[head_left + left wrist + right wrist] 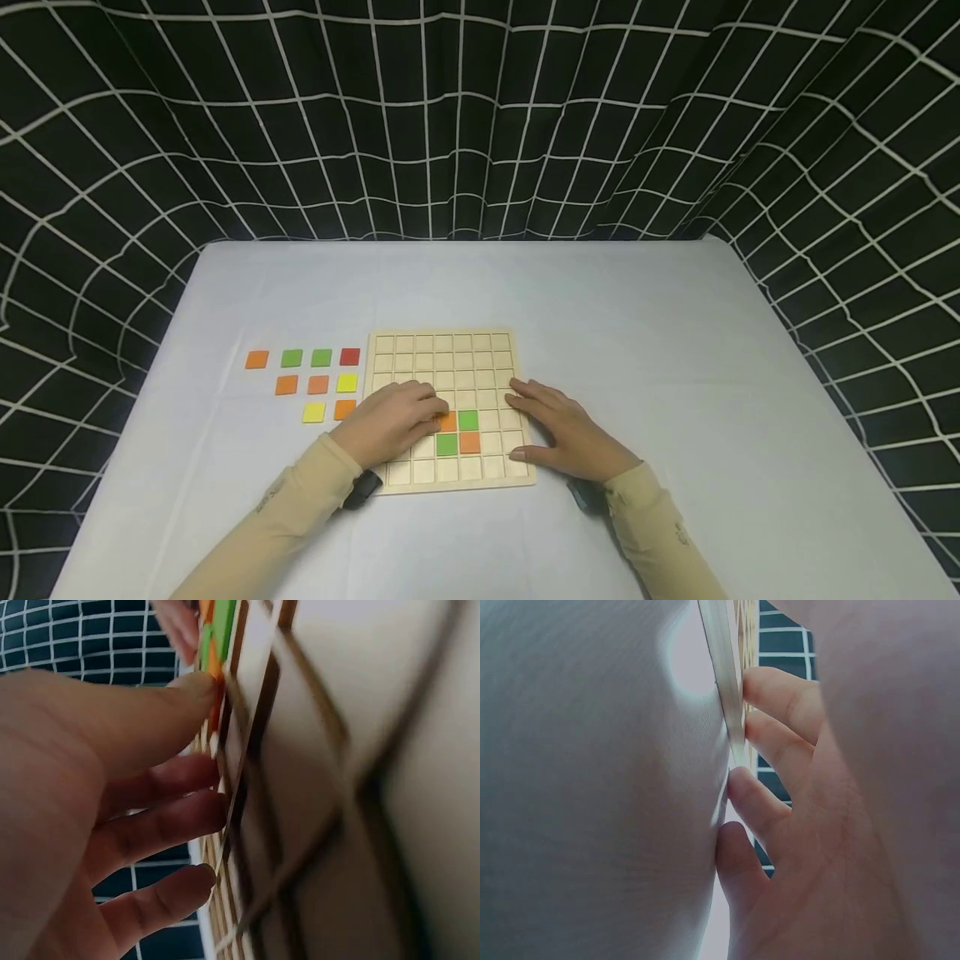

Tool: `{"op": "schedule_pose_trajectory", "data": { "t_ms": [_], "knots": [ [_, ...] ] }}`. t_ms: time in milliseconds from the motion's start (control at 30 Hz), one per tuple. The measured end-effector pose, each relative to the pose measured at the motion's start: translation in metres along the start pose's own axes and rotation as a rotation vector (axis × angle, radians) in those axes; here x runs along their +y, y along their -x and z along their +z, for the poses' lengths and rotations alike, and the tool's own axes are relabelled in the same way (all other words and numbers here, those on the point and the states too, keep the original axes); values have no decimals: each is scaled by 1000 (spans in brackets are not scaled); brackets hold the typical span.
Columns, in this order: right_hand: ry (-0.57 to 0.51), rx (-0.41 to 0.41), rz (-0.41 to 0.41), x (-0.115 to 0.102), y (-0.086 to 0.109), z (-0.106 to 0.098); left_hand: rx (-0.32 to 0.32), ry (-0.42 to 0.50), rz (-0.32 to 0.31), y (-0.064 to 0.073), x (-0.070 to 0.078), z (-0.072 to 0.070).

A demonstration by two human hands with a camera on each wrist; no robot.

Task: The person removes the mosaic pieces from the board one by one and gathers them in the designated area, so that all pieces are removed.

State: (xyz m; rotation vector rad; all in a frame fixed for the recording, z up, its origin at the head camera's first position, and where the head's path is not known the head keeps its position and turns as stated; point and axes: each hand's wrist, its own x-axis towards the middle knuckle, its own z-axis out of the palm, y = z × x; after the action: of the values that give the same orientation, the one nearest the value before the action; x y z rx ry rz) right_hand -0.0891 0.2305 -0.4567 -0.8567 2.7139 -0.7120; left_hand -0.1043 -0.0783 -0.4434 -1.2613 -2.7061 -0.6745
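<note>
A square wooden grid board (455, 340) lies flat on the table. Four coloured tiles form a block in its cells: an orange tile (448, 422) and a green tile (468, 420) above, with another green tile (447, 445) and a lighter orange tile (469, 442) below. My left hand (393, 421) lies over the board's left half, its thumb and forefinger tips touching the upper orange tile. In the left wrist view its other fingers (161, 825) are loosely bent against the grid. My right hand (566, 429) rests spread at the board's right edge, fingertips on the rim.
Left of the board several loose tiles lie in rough rows, among them a red tile (349, 357), a yellow tile (314, 412) and a green tile (292, 357). A white cloth (675, 333) covers the table. Black curtains (450, 125) with white grid lines surround it.
</note>
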Motion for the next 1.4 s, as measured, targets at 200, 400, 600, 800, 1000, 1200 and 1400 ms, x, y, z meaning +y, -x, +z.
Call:
{"op": "schedule_pose_trajectory", "data": {
  "t_ms": [200, 400, 600, 800, 1000, 1200, 1400],
  "knots": [
    [3, -3, 0, 0, 0, 1, -53, 20, 6, -11, 4, 6],
    [15, -1, 6, 1, 0, 2, -34, -13, 63, -14, 5, 7],
    [0, 3, 11, 1, -1, 1, -5, -72, 119, -13, 3, 9],
    [-9, -1, 18, -1, 0, 0, 9, -47, 102, -10, 2, 10],
    [-5, -5, 17, -2, 0, 0, -10, -4, 70, -6, 1, 10],
    [-1, -6, 20, -1, 1, 1, 54, 33, 46, 1, -1, 6],
    [-7, -1, 16, -2, 1, 0, 111, 7, -116, 31, -20, -20]
  ]
}}
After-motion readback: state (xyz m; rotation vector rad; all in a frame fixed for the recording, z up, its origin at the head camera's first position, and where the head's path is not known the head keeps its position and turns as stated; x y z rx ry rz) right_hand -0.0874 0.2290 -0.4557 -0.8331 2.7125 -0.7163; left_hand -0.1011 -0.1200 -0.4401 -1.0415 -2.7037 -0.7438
